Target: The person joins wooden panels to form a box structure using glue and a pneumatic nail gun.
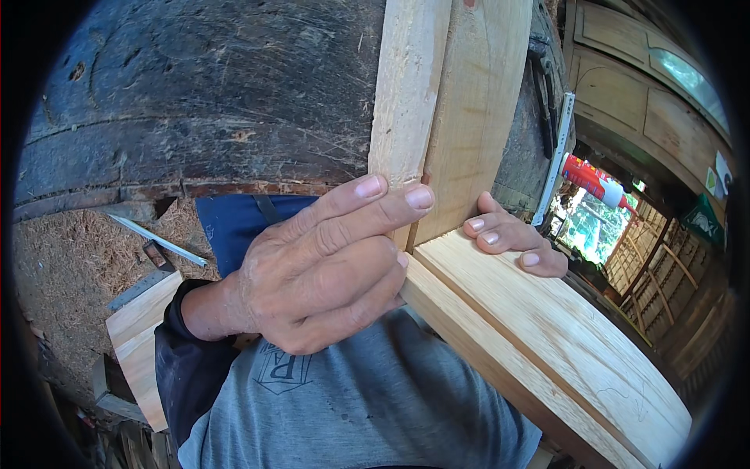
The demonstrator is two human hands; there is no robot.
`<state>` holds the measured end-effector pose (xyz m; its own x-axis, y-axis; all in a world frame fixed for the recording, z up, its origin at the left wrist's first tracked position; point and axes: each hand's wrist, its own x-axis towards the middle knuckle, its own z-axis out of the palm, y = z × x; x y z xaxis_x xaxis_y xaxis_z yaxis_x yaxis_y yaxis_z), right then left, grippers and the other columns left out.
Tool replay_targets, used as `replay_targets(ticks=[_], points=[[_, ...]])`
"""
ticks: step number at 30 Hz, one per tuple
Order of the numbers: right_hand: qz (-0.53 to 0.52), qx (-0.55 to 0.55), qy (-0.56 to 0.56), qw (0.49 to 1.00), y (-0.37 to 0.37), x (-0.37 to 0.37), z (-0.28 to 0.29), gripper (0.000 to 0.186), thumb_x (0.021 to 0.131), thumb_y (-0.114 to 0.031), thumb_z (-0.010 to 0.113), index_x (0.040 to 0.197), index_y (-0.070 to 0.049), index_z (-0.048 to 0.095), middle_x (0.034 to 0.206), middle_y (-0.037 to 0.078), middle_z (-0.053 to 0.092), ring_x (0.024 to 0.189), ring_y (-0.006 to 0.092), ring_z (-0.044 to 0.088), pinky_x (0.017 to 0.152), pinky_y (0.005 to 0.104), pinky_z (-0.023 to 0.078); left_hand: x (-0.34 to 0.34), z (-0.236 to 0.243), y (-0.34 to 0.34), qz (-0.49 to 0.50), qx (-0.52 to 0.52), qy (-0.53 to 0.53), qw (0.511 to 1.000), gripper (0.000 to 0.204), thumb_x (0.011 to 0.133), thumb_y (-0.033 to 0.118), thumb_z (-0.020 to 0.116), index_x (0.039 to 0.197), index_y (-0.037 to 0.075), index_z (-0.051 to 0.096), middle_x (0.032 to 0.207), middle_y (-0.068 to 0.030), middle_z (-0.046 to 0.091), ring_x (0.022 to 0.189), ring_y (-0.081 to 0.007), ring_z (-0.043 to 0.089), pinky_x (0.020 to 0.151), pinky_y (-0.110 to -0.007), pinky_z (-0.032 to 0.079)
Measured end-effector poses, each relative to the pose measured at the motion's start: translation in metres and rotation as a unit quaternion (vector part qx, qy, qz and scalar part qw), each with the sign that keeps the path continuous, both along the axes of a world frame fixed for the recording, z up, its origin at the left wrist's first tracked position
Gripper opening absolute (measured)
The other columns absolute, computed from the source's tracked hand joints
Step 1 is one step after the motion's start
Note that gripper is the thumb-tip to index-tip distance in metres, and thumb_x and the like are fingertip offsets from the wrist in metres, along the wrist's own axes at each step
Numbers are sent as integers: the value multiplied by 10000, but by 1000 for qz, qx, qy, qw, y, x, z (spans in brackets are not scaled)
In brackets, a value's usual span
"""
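Two pale wooden boards, each with a lengthwise groove, meet at a corner in front of me. The far board runs away toward the top, and the near board slants down to the lower right. My left hand is closed at the corner, with two fingertips on the far board's edge strip and the thumb tip beside the joint. Whether something small sits under these fingers is hidden. My right hand curls its fingers over the near board's outer side by the joint; its palm is hidden behind the wood.
A dark, worn workbench lies at the far left. To the right are a red and white glue bottle, a white metal strip and wooden cabinet doors. At lower left, a wood piece stands above the shavings-covered floor.
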<state>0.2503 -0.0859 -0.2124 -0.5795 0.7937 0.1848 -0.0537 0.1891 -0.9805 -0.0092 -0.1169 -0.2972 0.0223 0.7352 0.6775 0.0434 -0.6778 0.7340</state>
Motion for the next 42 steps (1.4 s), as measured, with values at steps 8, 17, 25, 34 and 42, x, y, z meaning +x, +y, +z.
replay_targets(ticks=[8, 17, 25, 34, 42], points=[[-1, -7, 6, 1000, -1, -3, -1, 253, 1039, -197, 480, 1216, -23, 531, 1181, 366, 647, 1203, 486, 630, 1198, 621, 297, -1, 0, -1, -3, 3, 15, 1000, 255, 838, 108, 794, 972, -63, 661, 949, -146, 612, 1099, -443, 700, 1062, -571, 523], [-12, 1, 9, 1000, -3, -2, -3, 247, 1049, -187, 449, 1208, -11, 522, 1177, 374, 642, 1190, 499, 632, 1194, 630, 300, -3, 1, -1, -5, 3, 26, 1000, 253, 847, 107, 784, 982, -67, 662, 963, -162, 619, 1099, -447, 699, 1062, -570, 520], [5, -11, -7, 1000, 0, 1, 1, 244, 1044, -203, 461, 1200, -25, 522, 1181, 365, 647, 1181, 506, 634, 1178, 633, 325, -8, 6, -1, -7, -13, 59, 998, 280, 799, 114, 810, 989, -39, 674, 979, -160, 629, 1105, -450, 697, 1038, -576, 532], [4, -3, 1, 1000, -2, -1, -2, 298, 1048, -263, 466, 1218, -24, 517, 1180, 366, 641, 1194, 514, 620, 1180, 640, 304, -8, 32, -9, 99, 13, 111, 989, 381, 712, 207, 775, 1038, 16, 732, 910, -102, 671, 829, -235, 648, 594, -327, 468], [35, -13, -5, 999, 3, 6, 0, 343, 1064, -287, 419, 1262, -23, 512, 1210, 378, 627, 1205, 530, 605, 1165, 673, 284, -9, 23, -3, 28, -2, 135, 990, 362, 691, 144, 667, 995, -52, 669, 920, -154, 658, 818, -243, 641, 607, -317, 485]])
